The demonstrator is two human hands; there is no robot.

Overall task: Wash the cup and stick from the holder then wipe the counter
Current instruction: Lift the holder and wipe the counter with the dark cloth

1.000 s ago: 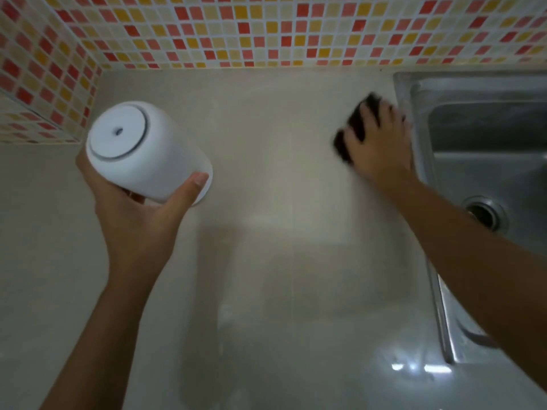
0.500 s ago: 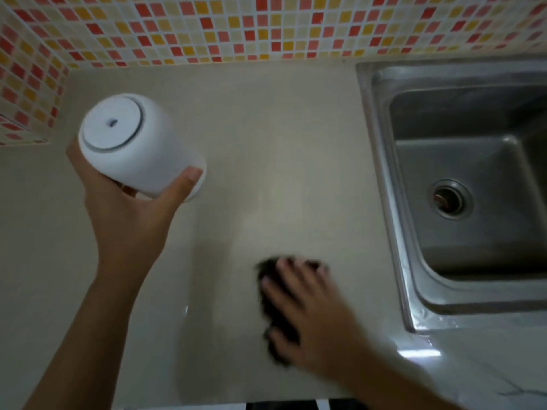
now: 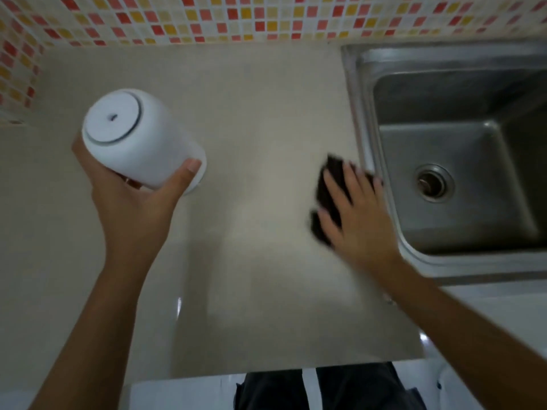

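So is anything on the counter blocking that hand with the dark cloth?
Nothing visible. The right hand presses the dark cloth flat on bare counter; the left hand holds the white holder lifted clear.

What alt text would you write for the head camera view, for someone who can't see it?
A person's right hand presses a dark cloth flat on a beige counter beside a steel sink, while the left hand holds a white cylindrical holder tilted above the counter. Red-and-yellow mosaic tiles line the wall.
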